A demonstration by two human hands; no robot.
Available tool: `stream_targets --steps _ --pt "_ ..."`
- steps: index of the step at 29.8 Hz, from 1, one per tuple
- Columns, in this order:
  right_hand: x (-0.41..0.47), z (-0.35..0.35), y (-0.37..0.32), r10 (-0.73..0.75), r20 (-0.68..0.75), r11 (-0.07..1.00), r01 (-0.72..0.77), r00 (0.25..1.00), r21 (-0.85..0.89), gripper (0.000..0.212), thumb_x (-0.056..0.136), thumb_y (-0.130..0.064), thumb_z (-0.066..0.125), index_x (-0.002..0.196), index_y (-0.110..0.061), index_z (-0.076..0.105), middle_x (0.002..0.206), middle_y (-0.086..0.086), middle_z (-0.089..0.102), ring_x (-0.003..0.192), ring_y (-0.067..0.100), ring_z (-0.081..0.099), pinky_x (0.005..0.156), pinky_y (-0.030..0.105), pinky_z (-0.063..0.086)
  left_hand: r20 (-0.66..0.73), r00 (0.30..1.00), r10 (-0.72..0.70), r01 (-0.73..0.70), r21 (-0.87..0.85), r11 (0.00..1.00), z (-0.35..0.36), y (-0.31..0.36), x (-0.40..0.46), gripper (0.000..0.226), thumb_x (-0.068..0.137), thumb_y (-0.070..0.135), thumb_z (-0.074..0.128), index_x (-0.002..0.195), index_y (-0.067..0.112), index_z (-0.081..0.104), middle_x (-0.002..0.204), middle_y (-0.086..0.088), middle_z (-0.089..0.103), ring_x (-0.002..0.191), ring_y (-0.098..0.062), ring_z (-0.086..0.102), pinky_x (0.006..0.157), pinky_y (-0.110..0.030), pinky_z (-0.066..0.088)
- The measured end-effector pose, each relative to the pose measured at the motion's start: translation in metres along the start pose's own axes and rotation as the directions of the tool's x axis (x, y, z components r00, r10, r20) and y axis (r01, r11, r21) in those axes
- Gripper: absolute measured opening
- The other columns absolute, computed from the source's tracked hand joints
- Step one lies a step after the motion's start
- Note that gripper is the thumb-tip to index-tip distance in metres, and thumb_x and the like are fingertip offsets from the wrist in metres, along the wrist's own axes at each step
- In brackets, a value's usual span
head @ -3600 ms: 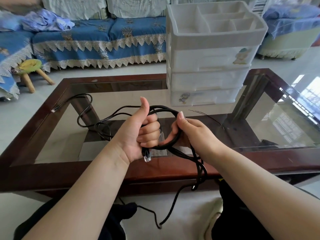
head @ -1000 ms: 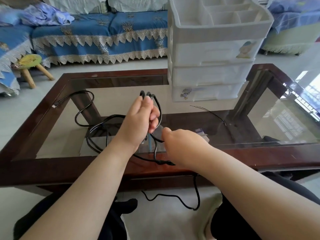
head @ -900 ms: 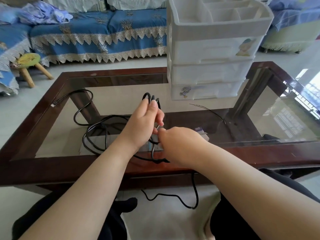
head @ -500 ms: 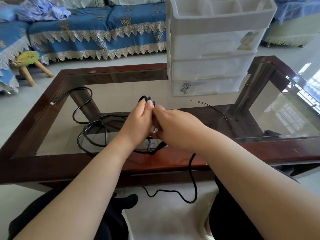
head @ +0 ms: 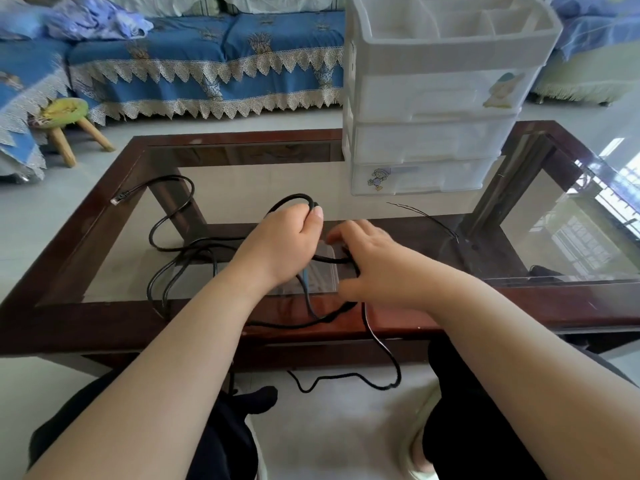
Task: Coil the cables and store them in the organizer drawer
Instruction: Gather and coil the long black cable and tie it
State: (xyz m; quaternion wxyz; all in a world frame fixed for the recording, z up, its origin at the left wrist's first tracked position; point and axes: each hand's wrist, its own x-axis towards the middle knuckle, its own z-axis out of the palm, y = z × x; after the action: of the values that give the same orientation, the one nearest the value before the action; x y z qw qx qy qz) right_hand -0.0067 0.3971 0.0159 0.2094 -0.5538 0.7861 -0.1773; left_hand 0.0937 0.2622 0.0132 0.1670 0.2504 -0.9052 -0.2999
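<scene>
A long black cable lies in loose loops on the glass table, with its plug end near the left frame. My left hand is shut on a small bundle of its loops, which stick up above my fingers. My right hand is just right of it, with a strand of the same cable passing under the palm and hanging off the front edge to the floor. The white plastic organizer stands at the back of the table, its three drawers shut.
The table has a dark wooden frame around glass. A thin black wire lies right of my hands. A clear plastic bag lies under them. A blue sofa and a small stool stand beyond the table.
My hands met over the bundle half a second ago; now my right hand has moved right and down along the cable. The strand hanging to the floor has shortened since 3.6 s ago.
</scene>
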Motion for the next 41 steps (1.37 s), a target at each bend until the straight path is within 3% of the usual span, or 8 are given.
stream_targets --steps 6,13,21,25,28,31,34,41 --pt "-0.011 -0.016 0.03 0.084 -0.026 0.93 -0.069 0.996 0.36 0.037 0.086 -0.017 0.06 0.12 -0.028 0.048 0.103 -0.01 0.069 0.086 0.01 0.064 0.073 0.028 0.053 0.23 0.973 -0.01 0.109 -0.421 0.901 -0.016 0.001 -0.007 0.053 0.081 0.065 0.046 0.067 0.015 0.034 0.048 0.01 0.03 0.038 -0.005 0.028 0.04 -0.017 0.027" --pt "-0.02 -0.041 0.053 0.113 -0.284 0.925 0.003 0.952 0.38 0.017 0.093 -0.022 0.056 0.081 -0.032 0.064 0.065 0.0 0.055 0.053 0.006 0.055 0.052 0.015 0.047 0.411 0.906 0.097 0.223 -0.661 0.716 -0.006 0.021 -0.03 0.037 0.08 0.044 0.055 0.069 0.015 0.034 0.048 0.004 0.026 0.041 -0.009 0.016 0.04 -0.021 0.013" --pt "-0.037 -0.08 0.097 -0.066 0.359 0.462 -0.291 0.931 0.838 0.027 0.082 -0.032 0.066 0.066 -0.01 0.062 0.042 -0.006 0.027 0.035 0.004 0.023 0.034 0.008 0.024 0.36 0.911 0.203 0.178 -0.784 0.594 -0.026 0.018 -0.031 0.045 0.07 0.056 0.069 0.064 0.019 0.042 0.046 0.008 0.03 0.036 -0.007 0.021 0.037 -0.015 0.021" --pt "-0.032 -0.07 0.101 -0.002 0.498 0.516 -0.426 0.867 0.743 0.039 0.078 -0.047 0.065 0.069 -0.01 0.06 0.041 -0.006 0.027 0.033 0.005 0.023 0.033 0.01 0.022 0.291 0.938 0.186 0.16 -0.844 0.512 -0.038 0.012 -0.028 0.046 0.073 0.059 0.064 0.056 0.025 0.04 0.043 0.01 0.029 0.035 -0.007 0.019 0.039 -0.018 0.018" --pt "-0.014 -0.033 0.079 0.294 0.255 0.867 -0.369 0.921 0.336 0.037 0.09 -0.051 0.052 0.09 -0.015 0.063 0.062 -0.005 0.052 0.049 0.01 0.044 0.05 0.024 0.04 0.31 0.943 0.119 0.227 -0.864 0.45 -0.029 0.016 -0.029 0.045 0.077 0.056 0.055 0.054 0.025 0.032 0.043 0.01 0.024 0.035 -0.006 0.016 0.04 -0.019 0.013" --pt "-0.007 0.005 0.058 0.228 -0.277 0.959 -0.264 0.934 -0.1 0.039 0.093 -0.048 0.047 0.122 -0.023 0.052 0.118 -0.001 0.055 0.102 0.017 0.055 0.085 0.034 0.046 0.311 0.95 -0.021 0.293 -0.87 0.396 -0.021 0.025 -0.03 0.043 0.08 0.057 0.047 0.067 0.019 0.032 0.045 0.008 0.019 0.037 -0.006 0.013 0.04 -0.019 0.011" --pt "-0.014 0.021 0.026 0.05 -0.619 0.993 0.027 0.784 0.114 0.033 0.098 -0.037 0.039 0.117 -0.016 0.056 0.111 -0.001 0.057 0.103 0.014 0.053 0.081 0.021 0.039 0.283 0.95 -0.132 0.312 -0.888 0.339 -0.02 0.026 -0.025 0.045 0.088 0.059 0.039 0.071 0.018 0.036 0.046 0.008 0.019 0.035 -0.005 0.015 0.037 -0.017 0.015" --pt "-0.021 0.044 -0.005 0.074 -0.419 0.815 0.187 0.905 0.548 0.08 0.075 -0.084 0.027 0.128 -0.027 0.046 0.137 -0.007 0.04 0.128 -0.001 0.037 0.102 0.016 0.033 0.2 0.933 -0.3 0.295 -0.902 0.315 -0.011 0.023 -0.021 0.052 0.091 0.065 0.032 0.065 0.02 0.033 0.046 0.008 0.021 0.035 -0.006 0.016 0.037 -0.021 0.013"
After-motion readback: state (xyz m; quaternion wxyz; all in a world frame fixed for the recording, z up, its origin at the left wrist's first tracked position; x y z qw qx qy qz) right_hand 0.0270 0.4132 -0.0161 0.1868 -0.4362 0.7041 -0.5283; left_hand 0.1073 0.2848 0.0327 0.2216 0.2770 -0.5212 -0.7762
